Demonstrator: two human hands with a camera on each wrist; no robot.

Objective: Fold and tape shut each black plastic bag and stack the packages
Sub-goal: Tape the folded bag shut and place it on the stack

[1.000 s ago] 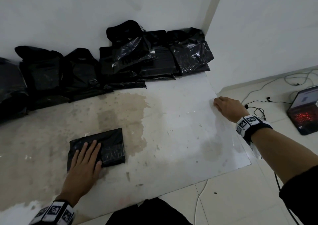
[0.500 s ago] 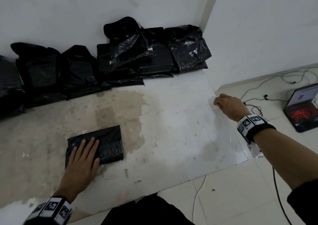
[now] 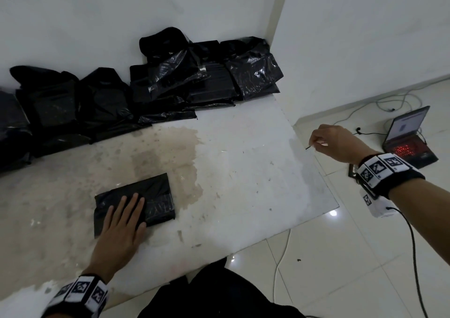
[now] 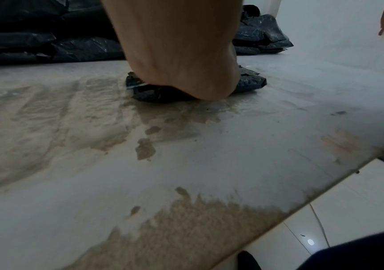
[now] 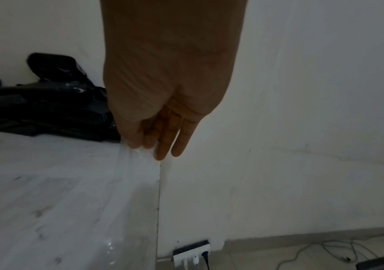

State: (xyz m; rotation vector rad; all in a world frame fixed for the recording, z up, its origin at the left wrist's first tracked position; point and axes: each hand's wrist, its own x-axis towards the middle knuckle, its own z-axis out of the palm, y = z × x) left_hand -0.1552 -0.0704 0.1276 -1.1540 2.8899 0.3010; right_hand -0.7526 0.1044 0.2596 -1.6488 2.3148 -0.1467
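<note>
The folded black bag [image 3: 136, 201] lay on the table [image 3: 243, 171], folded but untaped, my left hand [image 3: 123, 222] pressing it flat with straight fingers. My right hand [image 3: 336, 145] pinched clear tape [image 5: 138, 164] at the table's edge. Finished packages [image 3: 207, 79] sat stacked against the wall.

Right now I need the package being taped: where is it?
In the head view the folded black package lies on the board's near-left part, flat under the left hand, well short of the stacked bags.
</note>
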